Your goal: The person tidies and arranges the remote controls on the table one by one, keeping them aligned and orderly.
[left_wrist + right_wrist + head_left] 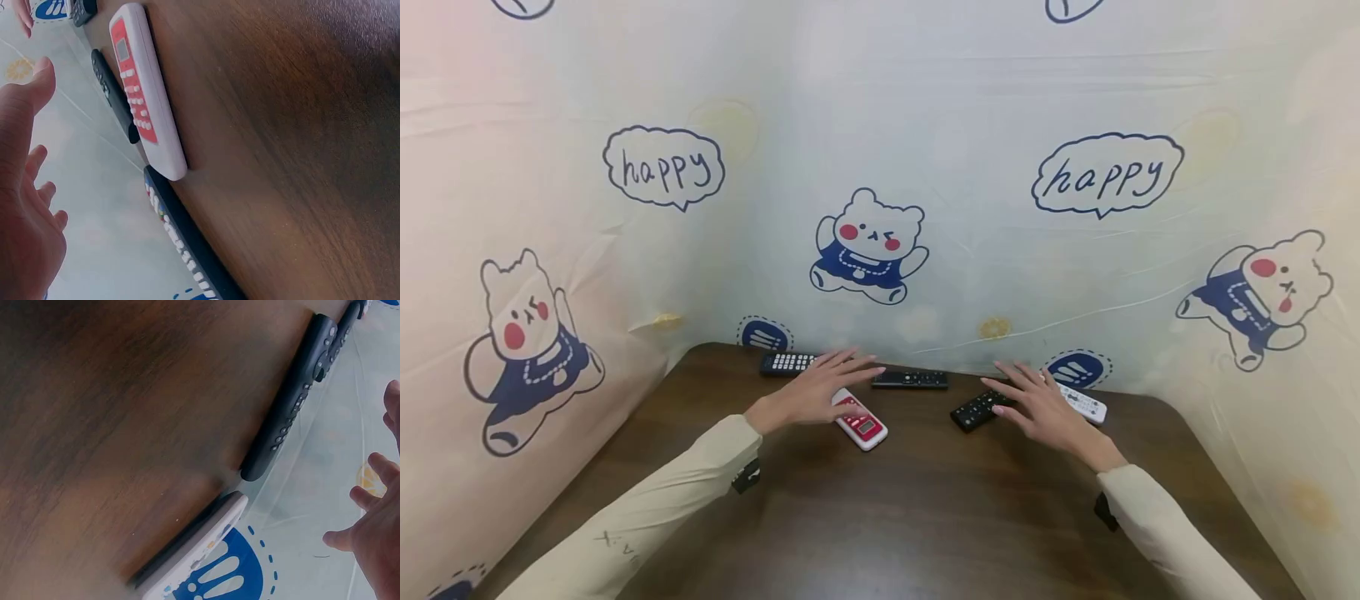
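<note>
My left hand (814, 390) hovers with spread fingers over a red-and-white remote control (867, 427); the left wrist view has that remote lying on the table, apart from the hand. Partly behind the same hand lies a black remote with white buttons (784, 363). Fingers also spread, my right hand (1047, 408) is above a black remote (974, 412) and a white remote (1084, 405), covering part of each in the head view. Between the hands, at the back, rests a slim black remote (910, 380). Neither hand holds anything.
The dark brown wooden table (850, 533) ends at a pale cloth curtain (970, 250) printed with bears and the word happy. This cloth stands along the back and both sides. A dark wrist strap (747, 477) shows beneath the left sleeve.
</note>
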The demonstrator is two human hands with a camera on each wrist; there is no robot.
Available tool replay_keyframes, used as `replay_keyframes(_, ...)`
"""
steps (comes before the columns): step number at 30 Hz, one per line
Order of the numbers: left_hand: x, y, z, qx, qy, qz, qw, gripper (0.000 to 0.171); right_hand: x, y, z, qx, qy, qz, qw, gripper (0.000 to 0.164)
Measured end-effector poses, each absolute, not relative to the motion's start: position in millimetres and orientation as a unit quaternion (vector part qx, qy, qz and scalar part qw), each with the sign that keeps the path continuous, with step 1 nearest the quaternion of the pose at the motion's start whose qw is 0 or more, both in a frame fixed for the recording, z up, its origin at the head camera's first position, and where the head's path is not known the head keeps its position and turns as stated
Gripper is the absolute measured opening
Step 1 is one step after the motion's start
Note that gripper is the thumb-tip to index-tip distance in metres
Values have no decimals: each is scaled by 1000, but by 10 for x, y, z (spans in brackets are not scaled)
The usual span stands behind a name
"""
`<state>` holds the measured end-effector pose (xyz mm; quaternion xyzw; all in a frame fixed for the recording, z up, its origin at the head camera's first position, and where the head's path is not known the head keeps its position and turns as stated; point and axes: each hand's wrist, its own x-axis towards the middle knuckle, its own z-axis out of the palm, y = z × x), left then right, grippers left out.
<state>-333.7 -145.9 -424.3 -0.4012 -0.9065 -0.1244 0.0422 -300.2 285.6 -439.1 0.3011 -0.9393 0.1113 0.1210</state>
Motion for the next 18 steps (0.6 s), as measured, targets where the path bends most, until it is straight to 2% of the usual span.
replay_keyframes(18,-3491,-1469,-4427,-379,-916,-128,18,72,-3193,2913,-4557,286,-945,129,91,52)
